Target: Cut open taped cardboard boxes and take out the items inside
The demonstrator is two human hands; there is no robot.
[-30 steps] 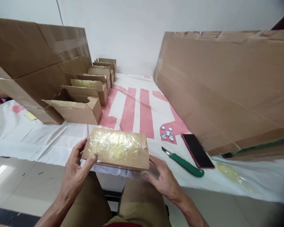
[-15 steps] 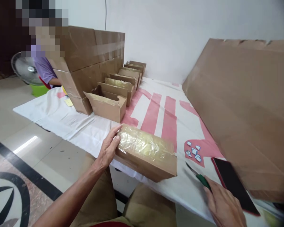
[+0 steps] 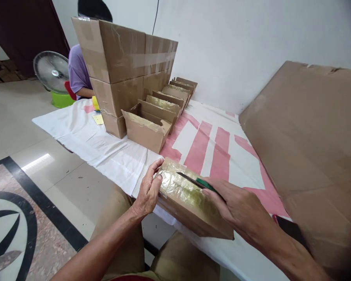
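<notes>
A small cardboard box (image 3: 190, 205) with glossy clear tape on its top lies at the near edge of the table. My left hand (image 3: 148, 190) is closed around its left end, thumb on top. My right hand (image 3: 235, 203) grips a green-handled utility knife (image 3: 198, 182) and lays its dark blade flat along the taped top, tip pointing left. The knife's handle is mostly hidden inside my fist.
A row of opened small boxes (image 3: 148, 127) runs back along the table beside stacked large cartons (image 3: 125, 66). A big flat cardboard sheet (image 3: 310, 132) leans on the right. A dark phone (image 3: 291, 230) peeks from behind my right forearm. A person in purple (image 3: 77, 74) sits behind the cartons near a fan (image 3: 51, 70).
My right hand let go of the box, picked up the green knife from the table and brought its blade onto the taped top. My view has swung to the left.
</notes>
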